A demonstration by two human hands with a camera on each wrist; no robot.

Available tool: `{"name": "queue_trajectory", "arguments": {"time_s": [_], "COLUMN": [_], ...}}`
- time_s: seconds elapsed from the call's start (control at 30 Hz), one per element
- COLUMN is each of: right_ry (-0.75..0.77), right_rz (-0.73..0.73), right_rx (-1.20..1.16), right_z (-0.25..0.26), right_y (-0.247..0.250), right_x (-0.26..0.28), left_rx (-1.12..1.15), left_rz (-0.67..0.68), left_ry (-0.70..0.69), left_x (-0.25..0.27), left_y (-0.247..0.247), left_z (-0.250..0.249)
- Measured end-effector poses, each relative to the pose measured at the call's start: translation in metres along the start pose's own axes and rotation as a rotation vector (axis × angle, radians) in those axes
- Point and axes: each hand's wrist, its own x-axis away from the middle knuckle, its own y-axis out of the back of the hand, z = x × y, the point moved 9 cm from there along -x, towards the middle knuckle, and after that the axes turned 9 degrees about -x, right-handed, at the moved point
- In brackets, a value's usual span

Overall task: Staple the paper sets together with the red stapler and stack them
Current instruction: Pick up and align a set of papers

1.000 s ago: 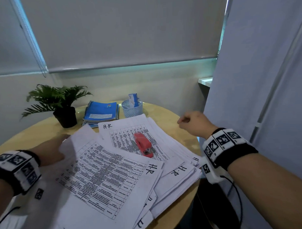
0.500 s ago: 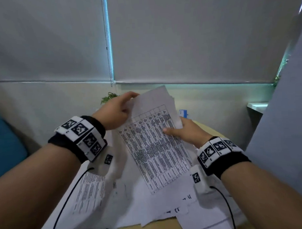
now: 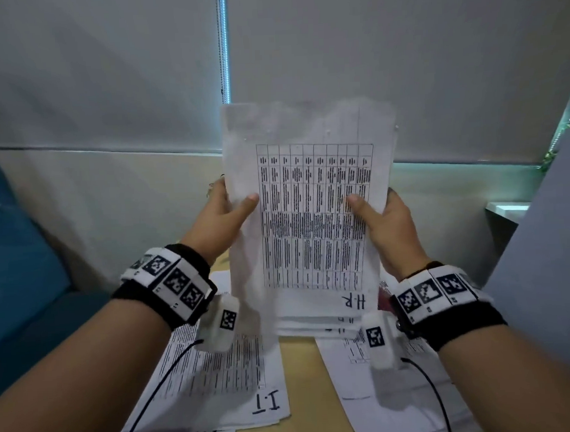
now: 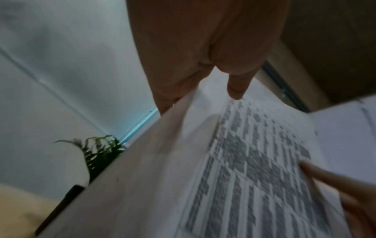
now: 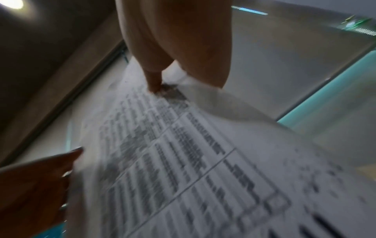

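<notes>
a paper set (image 3: 312, 215) marked "h.r" stands upright above the table (image 3: 298, 351). left hand (image 3: 217, 223) at 9 o'clock and right hand (image 3: 389, 226) at 3 o'clock pinch its side edges, thumbs in front. loose sheets (image 3: 224, 373) lie at 6 o'clock.

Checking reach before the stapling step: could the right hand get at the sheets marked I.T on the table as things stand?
Probably not yet: the right hand grips the upright H.R paper set together with the left hand; the I.T sheets lie uncovered below.
</notes>
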Motion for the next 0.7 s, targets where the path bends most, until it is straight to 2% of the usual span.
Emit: {"name": "queue_trajectory", "arguments": {"time_s": [0.07,0.13,0.2,0.27,0.3,0.4,0.47,0.53,0.6,0.63,0.7], "right_ry": [0.065,0.096,0.05,-0.058,-0.08,-0.028,-0.013,-0.072,-0.139,-0.153,-0.123], "right_rz": [-0.065,-0.072,-0.018,0.032,0.029,-0.028,-0.035,0.014,0.062,0.067,0.01], "right_rx": [0.035,0.071,0.124,0.187,0.208,0.238,0.218,0.243,0.265,0.249,0.2], "right_z": [0.007,0.005,-0.011,-0.033,-0.04,-0.036,-0.033,-0.041,-0.058,-0.063,-0.06], "right_y": [-0.002,-0.007,-0.016,-0.023,-0.023,-0.02,-0.018,-0.021,-0.022,-0.021,-0.014], "right_x": [0.003,0.011,0.024,0.037,0.04,0.031,0.023,0.023,0.025,0.024,0.017], "left_rx": [-0.041,-0.001,0.016,-0.057,-0.105,-0.175,-0.167,-0.128,-0.182,-0.238,-0.35], "left_rz": [-0.041,-0.092,-0.103,-0.061,-0.055,-0.14,-0.174,-0.109,-0.013,0.0,-0.053], "left_ry": [-0.089,-0.111,-0.034,0.071,0.081,-0.03,-0.045,0.047,0.17,0.183,0.101], "left_x": [0.0,0.004,0.011,0.018,0.019,0.014,0.009,0.006,0.01,0.012,0.008], "left_y": [-0.002,-0.003,-0.007,-0.016,-0.018,-0.011,-0.009,-0.016,-0.027,-0.028,-0.021], "left_z": [-0.009,-0.005,0.017,0.044,0.05,0.028,0.019,0.034,0.059,0.066,0.055]}}
